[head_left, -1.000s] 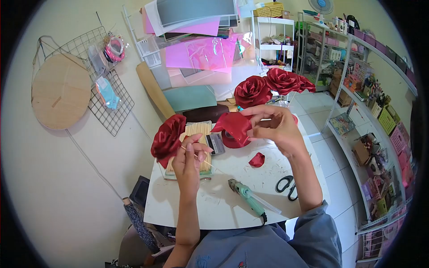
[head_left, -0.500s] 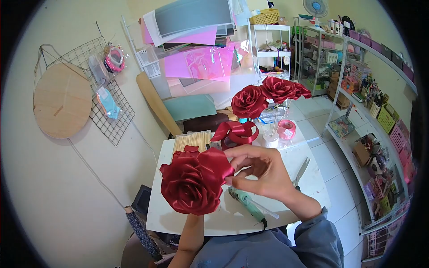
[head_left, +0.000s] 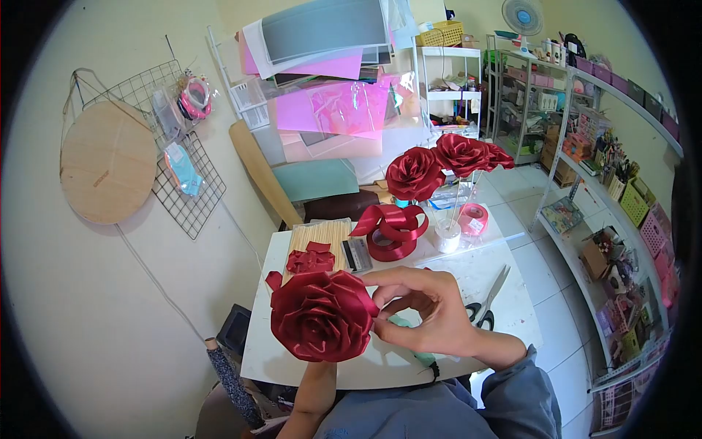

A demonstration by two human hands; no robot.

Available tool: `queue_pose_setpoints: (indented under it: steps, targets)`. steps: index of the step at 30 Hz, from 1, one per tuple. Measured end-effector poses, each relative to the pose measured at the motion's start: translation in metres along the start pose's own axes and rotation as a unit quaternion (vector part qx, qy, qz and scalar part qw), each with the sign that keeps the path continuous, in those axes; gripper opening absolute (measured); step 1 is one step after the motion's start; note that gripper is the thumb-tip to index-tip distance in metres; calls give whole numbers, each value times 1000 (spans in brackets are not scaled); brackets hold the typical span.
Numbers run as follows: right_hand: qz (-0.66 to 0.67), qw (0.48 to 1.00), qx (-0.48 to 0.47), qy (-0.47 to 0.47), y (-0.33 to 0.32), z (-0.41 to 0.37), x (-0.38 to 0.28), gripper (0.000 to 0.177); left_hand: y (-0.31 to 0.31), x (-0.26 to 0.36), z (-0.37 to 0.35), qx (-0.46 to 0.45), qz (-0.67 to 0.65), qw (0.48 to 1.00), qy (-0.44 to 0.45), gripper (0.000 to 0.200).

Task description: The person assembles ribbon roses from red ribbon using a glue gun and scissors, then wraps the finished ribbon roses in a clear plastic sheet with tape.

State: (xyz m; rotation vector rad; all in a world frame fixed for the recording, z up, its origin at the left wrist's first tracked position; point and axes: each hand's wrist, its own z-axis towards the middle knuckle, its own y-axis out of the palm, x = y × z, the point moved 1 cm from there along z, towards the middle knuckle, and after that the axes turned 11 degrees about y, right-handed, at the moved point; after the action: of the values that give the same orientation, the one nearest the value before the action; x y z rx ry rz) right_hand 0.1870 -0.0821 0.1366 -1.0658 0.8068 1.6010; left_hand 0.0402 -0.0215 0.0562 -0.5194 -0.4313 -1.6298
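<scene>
Ribbon rose (head_left: 322, 314), deep red satin, sits nearest, raised above the front edge of the white table (head_left: 453, 272) with its open face turned up to the camera. The left forearm (head_left: 316, 388) rises beneath it; the left hand is hidden behind the bloom, so its grip cannot be told. The right hand (head_left: 424, 311) is closed on the flower's right rim, with thumb and forefinger pinching an outer petal.

Judging by this, a petal is being seated. It would go best with the pinch low at the petal's base, the fold pressed flat against the layer beneath, and the bloom turned to check that the spiral stays even.

A teal glue gun (head_left: 419, 357) lies partly under the right wrist, and black scissors (head_left: 482, 309) lie open just to the right. Farther back, a small heap of cut ribbon pieces (head_left: 311, 260) rests on a tray of bamboo skewers (head_left: 322, 233), beside a red ribbon spool (head_left: 391, 233). Behind it, finished roses (head_left: 414, 172) stand on sticks in a white cup (head_left: 447, 236) next to a pink tape roll (head_left: 474, 218). Beyond are pink cellophane sheets (head_left: 329, 106), a round wooden board (head_left: 106, 172) and stocked shelves (head_left: 607, 168).
</scene>
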Motion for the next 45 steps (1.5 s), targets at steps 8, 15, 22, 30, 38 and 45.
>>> queue_pose_setpoints:
  steps: [8,15,22,30,38,45]
  targets:
    - [23,1000,-14,-15,4,0,1,44,-2,0,-6,7,-41,999,-9,28]
    - [60,998,-15,-5,6,-2,3,41,-2,-1,-10,-5,-54,998,-15,29]
    - [62,996,-52,-43,5,0,11,42,-3,-2,-9,-6,-75,997,-24,30]
    - [87,992,-85,-29,3,3,10,43,0,-3,-2,-18,-103,994,-35,31]
    - [130,986,-107,-2,2,5,13,36,3,-5,2,-25,-143,988,-51,32]
    - [136,982,-129,-20,0,8,15,43,4,-9,5,-25,-203,976,-71,34]
